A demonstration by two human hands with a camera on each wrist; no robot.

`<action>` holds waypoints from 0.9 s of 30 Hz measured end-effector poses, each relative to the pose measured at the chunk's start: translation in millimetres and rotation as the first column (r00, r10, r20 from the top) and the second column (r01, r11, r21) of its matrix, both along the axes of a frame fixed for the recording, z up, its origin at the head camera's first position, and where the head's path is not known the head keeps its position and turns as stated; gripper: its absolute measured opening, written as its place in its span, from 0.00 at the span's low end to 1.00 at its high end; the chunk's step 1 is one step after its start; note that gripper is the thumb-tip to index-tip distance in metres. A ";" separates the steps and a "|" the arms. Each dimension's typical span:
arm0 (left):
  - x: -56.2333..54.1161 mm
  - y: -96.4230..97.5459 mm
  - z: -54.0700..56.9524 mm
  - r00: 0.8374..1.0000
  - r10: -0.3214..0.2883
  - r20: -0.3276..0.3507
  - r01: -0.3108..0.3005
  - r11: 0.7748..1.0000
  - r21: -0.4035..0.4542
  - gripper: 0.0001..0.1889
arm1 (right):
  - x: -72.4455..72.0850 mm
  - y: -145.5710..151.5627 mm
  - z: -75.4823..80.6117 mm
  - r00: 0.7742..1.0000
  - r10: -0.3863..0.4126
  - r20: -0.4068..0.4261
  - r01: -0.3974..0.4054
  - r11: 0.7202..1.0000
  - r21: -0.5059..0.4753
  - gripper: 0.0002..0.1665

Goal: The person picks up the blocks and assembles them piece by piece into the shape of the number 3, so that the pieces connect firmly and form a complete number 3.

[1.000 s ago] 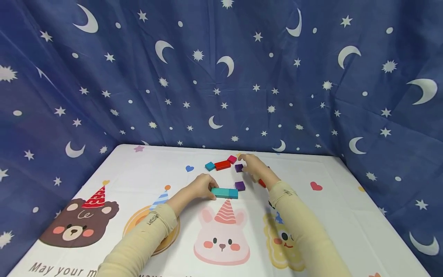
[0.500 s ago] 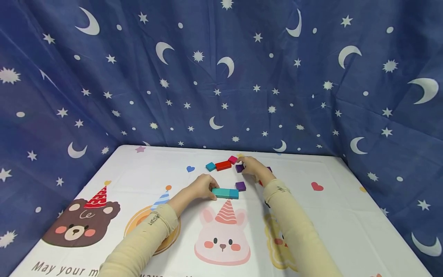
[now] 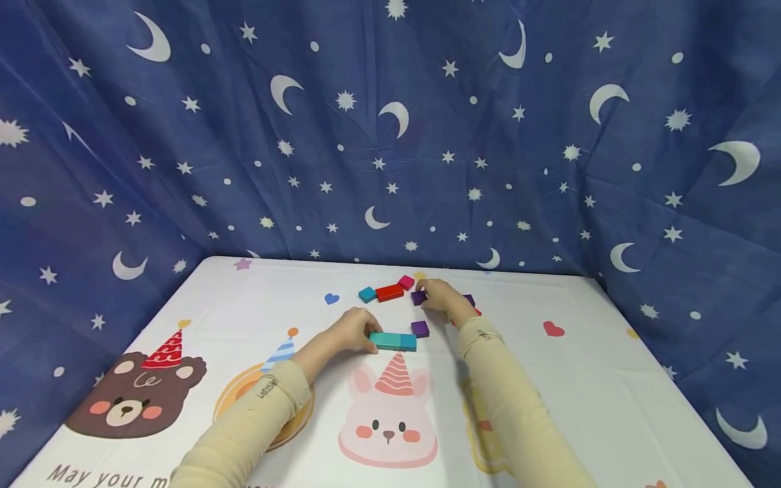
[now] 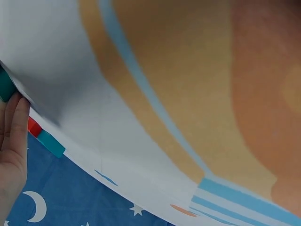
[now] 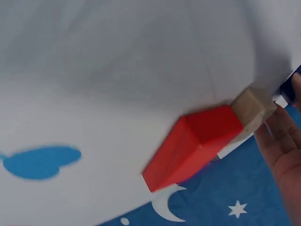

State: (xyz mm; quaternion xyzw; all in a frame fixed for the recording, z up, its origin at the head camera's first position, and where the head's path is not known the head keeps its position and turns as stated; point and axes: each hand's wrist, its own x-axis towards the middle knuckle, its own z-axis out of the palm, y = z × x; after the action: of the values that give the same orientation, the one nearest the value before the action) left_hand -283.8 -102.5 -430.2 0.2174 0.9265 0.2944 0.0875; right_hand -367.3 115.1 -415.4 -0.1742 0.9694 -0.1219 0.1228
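Note:
My left hand (image 3: pixel 354 330) pinches the left end of a long teal block (image 3: pixel 385 341), thumb on the near side and fingers on the far side. A shorter blue block (image 3: pixel 408 342) sits flush against its right end. Farther back, my right hand (image 3: pixel 442 300) holds a small purple block (image 3: pixel 417 298) between thumb and fingers, partly covering it. In the right wrist view, that hand's fingers (image 5: pixel 282 136) are beside a plain wooden block (image 5: pixel 254 110), which touches a red block (image 5: pixel 193 146). A second purple block (image 3: pixel 419 329) lies just behind the blue one.
At the back lie a blue block (image 3: pixel 367 295), a red block (image 3: pixel 390 293) and a pink block (image 3: pixel 405 282) in a row. Another purple block (image 3: pixel 469 299) shows beyond my right wrist. The white printed tablecloth (image 3: pixel 579 379) ends at a dark blue starry curtain (image 3: pixel 390 169).
My right hand has shifted slightly nearer and its fingers have closed in on the small purple block. The left hand stays at the teal block. The head view has moved a little.

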 end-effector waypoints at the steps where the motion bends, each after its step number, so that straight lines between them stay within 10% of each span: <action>1: -0.3 -0.4 0.2 1.000 -0.002 -0.004 0.002 1.000 0.000 0.15 | 0.2 -1.5 0.2 1.000 -0.002 -0.001 0.002 1.000 0.012 0.20; 19: -0.2 -1.6 -1.5 1.000 0.002 -0.006 -0.002 1.000 0.002 0.15 | 0.8 3.8 -1.5 0.996 -0.039 0.083 0.047 0.994 -0.101 0.16; 27: -0.1 -1.0 0.1 1.000 -0.013 0.006 0.013 1.000 -0.005 0.16 | 6.8 3.1 3.2 0.999 -0.036 -0.010 0.035 0.995 -0.096 0.18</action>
State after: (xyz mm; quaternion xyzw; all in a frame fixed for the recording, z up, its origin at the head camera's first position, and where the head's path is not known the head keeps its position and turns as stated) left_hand -284.0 -103.5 -430.1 0.2221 0.9256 0.2922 0.0926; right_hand -360.5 118.3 -412.2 -0.1636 0.9660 -0.1693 0.1067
